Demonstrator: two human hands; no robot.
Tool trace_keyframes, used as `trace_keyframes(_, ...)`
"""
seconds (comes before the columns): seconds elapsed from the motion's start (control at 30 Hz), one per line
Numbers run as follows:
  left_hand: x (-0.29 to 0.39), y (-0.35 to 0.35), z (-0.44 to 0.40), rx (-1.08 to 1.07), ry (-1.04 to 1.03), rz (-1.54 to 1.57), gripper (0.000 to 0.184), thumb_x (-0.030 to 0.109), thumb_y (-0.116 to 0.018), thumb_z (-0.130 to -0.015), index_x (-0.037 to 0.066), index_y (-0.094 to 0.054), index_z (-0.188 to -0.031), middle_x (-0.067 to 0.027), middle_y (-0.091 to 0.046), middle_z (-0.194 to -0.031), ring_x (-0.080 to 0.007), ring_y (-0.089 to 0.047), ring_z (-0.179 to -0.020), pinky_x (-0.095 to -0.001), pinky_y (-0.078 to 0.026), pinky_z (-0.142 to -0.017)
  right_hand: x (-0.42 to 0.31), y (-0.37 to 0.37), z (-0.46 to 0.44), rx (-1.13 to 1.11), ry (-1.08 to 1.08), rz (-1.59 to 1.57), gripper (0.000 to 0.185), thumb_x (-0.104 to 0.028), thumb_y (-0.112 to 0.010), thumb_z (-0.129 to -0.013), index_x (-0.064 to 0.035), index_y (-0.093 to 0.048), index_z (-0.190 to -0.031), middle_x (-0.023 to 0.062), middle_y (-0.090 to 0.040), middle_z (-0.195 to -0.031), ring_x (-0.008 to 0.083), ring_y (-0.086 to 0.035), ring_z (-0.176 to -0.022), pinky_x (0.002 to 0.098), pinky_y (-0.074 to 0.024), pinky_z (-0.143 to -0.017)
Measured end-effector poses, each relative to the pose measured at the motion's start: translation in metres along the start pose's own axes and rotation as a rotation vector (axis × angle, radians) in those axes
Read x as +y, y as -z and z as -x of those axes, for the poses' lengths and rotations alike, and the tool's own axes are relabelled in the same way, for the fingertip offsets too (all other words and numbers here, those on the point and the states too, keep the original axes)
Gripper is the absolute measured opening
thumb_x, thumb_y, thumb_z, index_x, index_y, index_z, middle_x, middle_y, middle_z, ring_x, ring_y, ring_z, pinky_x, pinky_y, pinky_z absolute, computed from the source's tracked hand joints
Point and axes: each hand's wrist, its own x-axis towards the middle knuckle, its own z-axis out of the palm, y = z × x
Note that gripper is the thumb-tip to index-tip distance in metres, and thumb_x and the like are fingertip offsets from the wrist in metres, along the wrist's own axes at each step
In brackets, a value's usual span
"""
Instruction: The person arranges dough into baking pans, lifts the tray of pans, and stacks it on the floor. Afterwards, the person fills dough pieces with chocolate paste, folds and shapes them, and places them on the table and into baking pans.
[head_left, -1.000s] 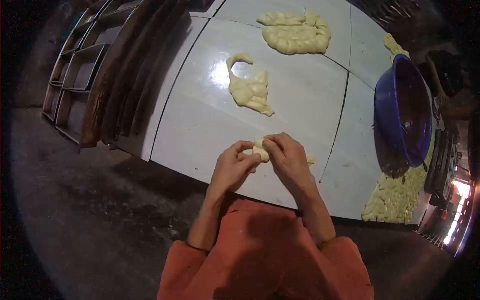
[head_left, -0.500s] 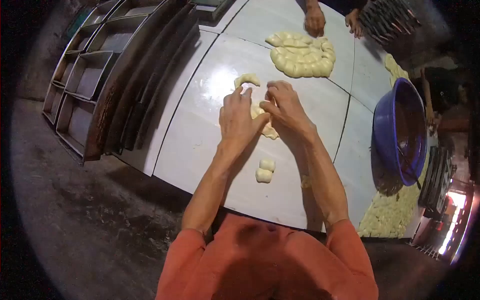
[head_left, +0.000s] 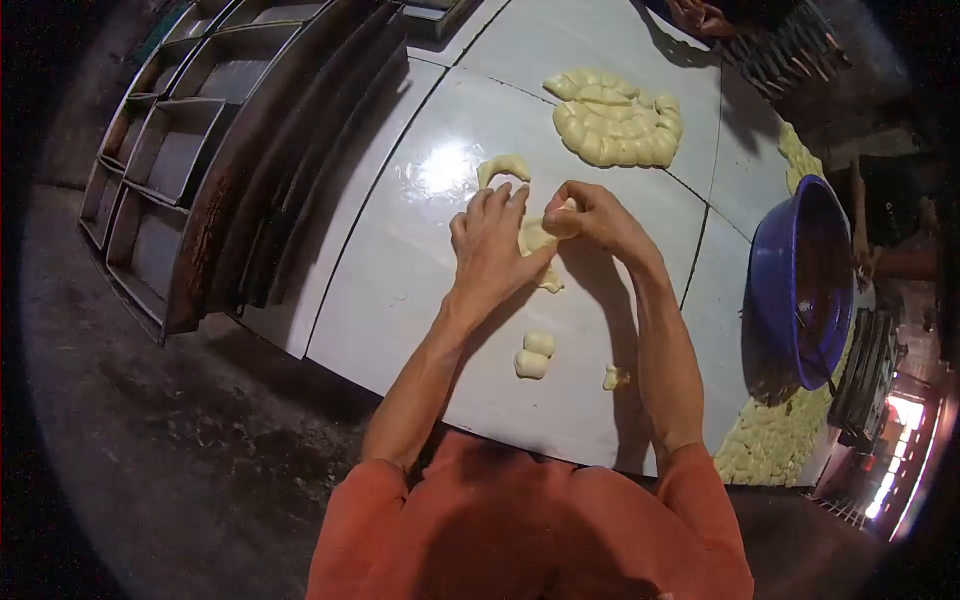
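Fingers and thumb of the right hand (head_left: 603,222) are closed around an end of the soft dough piece (head_left: 535,237), while the fingers of the left hand (head_left: 486,240) lie spread over its other side, not clenched; how hard they press cannot be told. Taking the dough pair (head_left: 534,357) as the landmark, the dough piece sits beyond it, away from the person, with the large dough mass (head_left: 620,130) farther beyond and a small scrap (head_left: 616,377) to its right. The step looks like parting a portion from the dough piece. To do it well, the left hand should act as a steady anchor, and the right should pinch close to the left thumb and break the dough with a short twist rather than a long stretch, which could leave ragged strings. The lumps of the dough pair are a handy gauge for an even portion. Half a second ago the right hand lay looser along the dough piece; now it has a lump gathered up in its grip. Another person's hand, then beside the large dough mass, has left that spot, while the dough pair rests where it was.
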Motion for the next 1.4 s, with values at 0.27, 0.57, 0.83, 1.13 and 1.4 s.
trace_keyframes(0.27,0.006,-0.012,-0.001,0.107,-0.006,0.072,0.081,0.036,-0.084,-0.07,0.001,-0.051,-0.136,-0.0133,-0.057,-0.132,-0.0283,-0.045,-0.13,-0.048,-0.029,-0.102,-0.01,0.0,0.006,0.056,0.002,-0.195,0.034,-0.03,-0.07,-0.091,-0.0041,-0.061,-0.11,-0.0003,-0.06,-0.081,0.0086,-0.056,-0.076,0.0252,-0.0457,-0.065)
trace_keyframes(0.57,-0.001,-0.027,-0.001,0.09,-0.139,0.035,0.03,0.026,-0.072,-0.084,0.012,-0.074,-0.11,-0.0088,-0.065,-0.124,-0.0274,-0.051,-0.124,-0.0544,-0.026,-0.105,-0.014,0.009,0.017,0.03,-0.013,-0.312,0.018,-0.016,-0.073,-0.079,-0.0037,-0.064,-0.09,0.001,-0.065,-0.075,0.0061,-0.059,-0.069,0.0218,-0.0454,-0.063)
trace_keyframes(0.83,0.0,-0.02,0.0,-0.003,-0.095,-0.012,0.051,0.041,-0.069,-0.085,0.007,-0.068,-0.124,-0.0167,-0.051,-0.143,-0.03,-0.037,-0.14,-0.0689,-0.01,-0.113,-0.005,0.058,0.077,0.238,0.303,-1.021,0.033,-0.012,-0.067,-0.088,0.0036,-0.06,-0.117,0.0118,-0.067,-0.106,0.0169,-0.067,-0.095,0.0321,-0.0566,-0.085)
trace_keyframes(1.13,0.096,0.005,-0.006,-0.338,-0.011,0.678,0.047,0.028,-0.08,-0.084,-0.001,-0.069,-0.119,-0.0138,-0.072,-0.112,-0.0174,-0.067,-0.1,-0.0297,-0.052,-0.088,0.02,0.015,0.139,0.391,0.121,-0.809,0.036,-0.015,-0.069,-0.091,0.0001,-0.062,-0.123,0.0084,-0.07,-0.1,0.0146,-0.07,-0.082,0.026,-0.0601,-0.064)
trace_keyframes(1.4,0.161,-0.072,0.022,-0.143,-0.2,0.942,0.054,0.026,-0.073,-0.091,-0.002,-0.057,-0.135,-0.017,-0.069,-0.121,-0.0238,-0.068,-0.108,-0.036,-0.052,-0.095,0.058,0.01,0.203,0.895,0.156,-0.584,0.027,-0.008,-0.077,-0.084,-0.0034,-0.064,-0.108,0.0032,-0.063,-0.106,0.0125,-0.059,-0.094,0.0287,-0.0524,-0.08)
